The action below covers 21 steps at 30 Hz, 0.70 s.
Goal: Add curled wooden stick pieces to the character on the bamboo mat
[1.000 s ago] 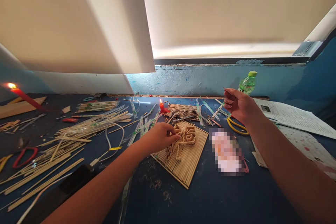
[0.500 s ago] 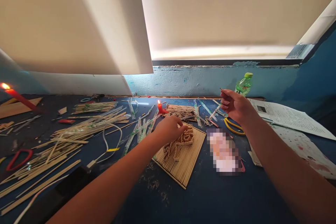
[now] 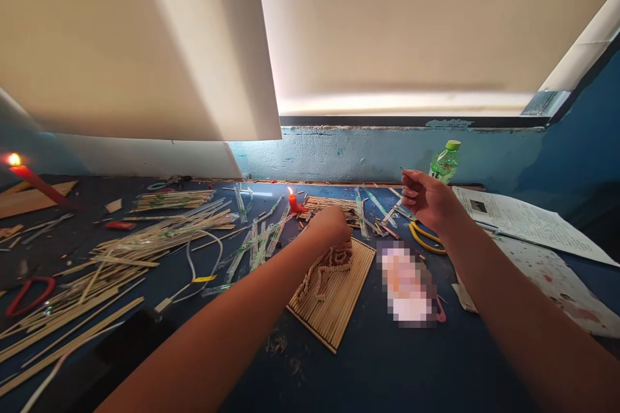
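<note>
My left hand point(image 3: 332, 226) reaches over the far edge of a square mat of bamboo sticks point(image 3: 334, 300) on the dark blue table. Its fingers are curled and turned away from me, so what they touch is hidden. Short stick pieces point(image 3: 325, 266) lie glued in a curled pattern on the mat. My right hand point(image 3: 426, 197) is raised above the table to the right, pinching a thin short stick point(image 3: 403, 170) between thumb and fingers. A small lit red candle point(image 3: 292, 200) stands just left of my left hand.
Long bamboo sticks and plastic wrappers point(image 3: 121, 251) litter the left half of the table. Yellow-handled pliers point(image 3: 423, 237), a green bottle point(image 3: 444, 162) and newspaper sheets point(image 3: 523, 219) lie right. Another lit red candle point(image 3: 29, 174) leans at far left. Red-handled pliers point(image 3: 26, 293) and a white wire point(image 3: 194, 271) lie nearby.
My left hand has moved from the stick pattern on the mat forward to the mat's far edge. My right hand stays raised with the thin stick.
</note>
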{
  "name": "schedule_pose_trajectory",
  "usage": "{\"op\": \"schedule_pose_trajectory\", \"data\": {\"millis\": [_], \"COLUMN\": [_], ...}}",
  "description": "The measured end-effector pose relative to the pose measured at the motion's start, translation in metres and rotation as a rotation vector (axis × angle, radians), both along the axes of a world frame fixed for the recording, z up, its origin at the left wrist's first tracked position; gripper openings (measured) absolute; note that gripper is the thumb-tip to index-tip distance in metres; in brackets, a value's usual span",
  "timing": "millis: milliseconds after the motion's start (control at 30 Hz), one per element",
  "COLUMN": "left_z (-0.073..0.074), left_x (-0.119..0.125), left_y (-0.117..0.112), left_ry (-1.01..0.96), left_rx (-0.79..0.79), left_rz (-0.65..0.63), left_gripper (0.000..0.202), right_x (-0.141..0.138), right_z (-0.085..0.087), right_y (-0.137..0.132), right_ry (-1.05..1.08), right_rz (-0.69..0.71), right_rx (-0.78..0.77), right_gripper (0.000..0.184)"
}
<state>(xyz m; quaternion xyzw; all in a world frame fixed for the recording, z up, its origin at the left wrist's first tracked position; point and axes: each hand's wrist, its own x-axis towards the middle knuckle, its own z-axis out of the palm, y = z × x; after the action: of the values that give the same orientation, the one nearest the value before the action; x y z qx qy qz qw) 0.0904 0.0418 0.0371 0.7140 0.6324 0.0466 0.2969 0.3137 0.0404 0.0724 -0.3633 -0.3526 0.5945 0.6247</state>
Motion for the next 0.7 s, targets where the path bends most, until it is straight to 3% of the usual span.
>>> {"op": "schedule_pose_trajectory", "data": {"millis": [400,567,700], "left_z": [0.015,0.031,0.047], "left_x": [-0.045,-0.067,-0.088], "left_y": [-0.005,0.002,0.004], "left_ry": [-0.684,-0.748,-0.688], "left_rx": [-0.127,0.008,0.166], "left_rz": [0.089,0.143,0.143], "left_gripper": [0.034,0.028,0.034], "right_x": [0.000,-0.003,-0.003], "right_z": [0.000,-0.001,-0.002], "right_y": [0.000,0.000,0.001], "right_ry": [0.007,-0.012,-0.015], "right_rz": [0.000,0.005,0.018], "right_rx": [-0.004,-0.006,-0.004], "right_gripper": [0.014,0.014,0.014]}}
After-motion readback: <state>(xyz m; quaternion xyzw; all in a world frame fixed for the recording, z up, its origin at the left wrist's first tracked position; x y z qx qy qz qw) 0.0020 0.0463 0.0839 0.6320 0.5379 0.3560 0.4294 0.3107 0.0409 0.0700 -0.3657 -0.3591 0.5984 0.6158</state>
